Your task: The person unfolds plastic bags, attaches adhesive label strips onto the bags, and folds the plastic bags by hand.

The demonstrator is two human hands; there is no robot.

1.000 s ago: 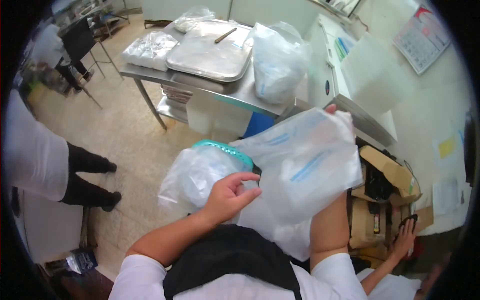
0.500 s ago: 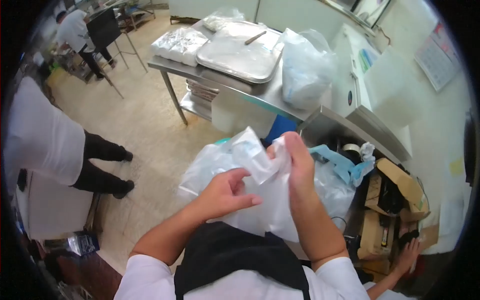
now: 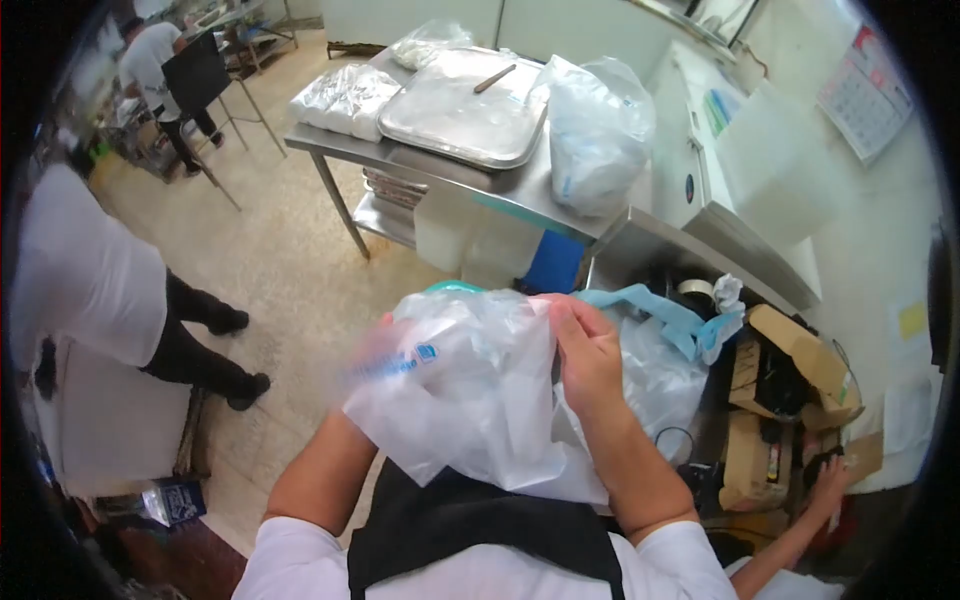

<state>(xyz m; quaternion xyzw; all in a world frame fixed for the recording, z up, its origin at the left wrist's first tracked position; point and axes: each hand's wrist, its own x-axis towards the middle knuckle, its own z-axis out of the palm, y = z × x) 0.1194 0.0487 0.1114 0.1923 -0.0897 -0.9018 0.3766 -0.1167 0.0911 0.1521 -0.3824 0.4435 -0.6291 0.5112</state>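
1 plastic bag, frame centre, spreading leftward from the right hand.
Right hand pinching its upper-right edge; left hand mostly hiding behind it, grip unclear.

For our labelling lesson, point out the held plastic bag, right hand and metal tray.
Held plastic bag (image 3: pixel 475 380): head view, crumpled middle.
Right hand (image 3: pixel 590 354): head view, its middle.
Metal tray (image 3: pixel 445 115): head view, flat surface.

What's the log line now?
right hand: pinches edge of plastic bag | left hand: mostly hidden behind bag | bag: partly hides black apron
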